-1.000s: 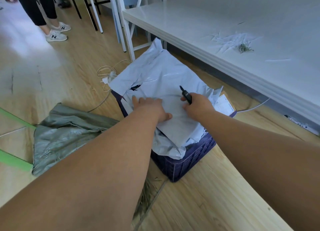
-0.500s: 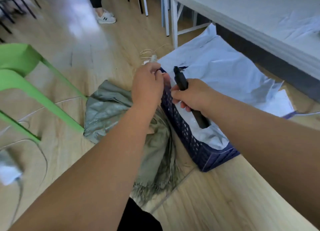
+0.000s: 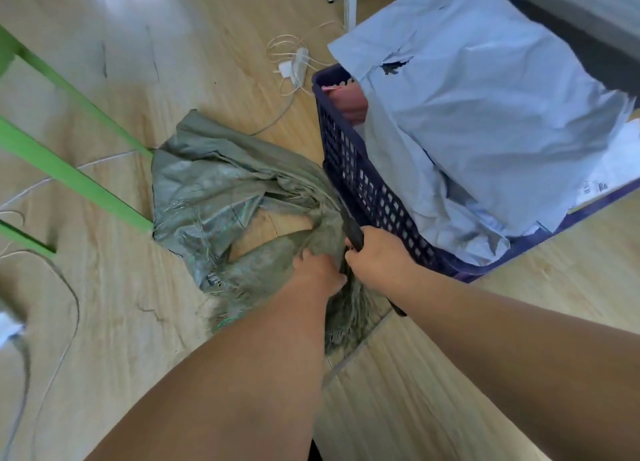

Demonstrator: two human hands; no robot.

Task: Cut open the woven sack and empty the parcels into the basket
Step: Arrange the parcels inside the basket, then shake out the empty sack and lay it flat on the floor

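The grey-green woven sack (image 3: 221,190) lies crumpled and flat on the wooden floor, left of the dark blue basket (image 3: 363,183). Its frayed cut edge points toward me. My left hand (image 3: 317,270) grips a bunched fold of the sack near that edge. Right beside it, my right hand (image 3: 377,256) is closed around a black cutter (image 3: 353,232), with the sack cloth pressed against it. Pale grey parcels (image 3: 485,107) fill the basket and rise over its rim.
Green chair legs (image 3: 69,176) slant across the floor at the left. A white power strip (image 3: 294,67) with looped cables lies beyond the sack. White table legs (image 3: 349,7) and a table edge stand at the top right. Thin cables trail at the far left.
Both hands have dropped from the basket and its parcels down to the sack on the floor. My left hand has taken hold of the sack. The view has swung left and downward.
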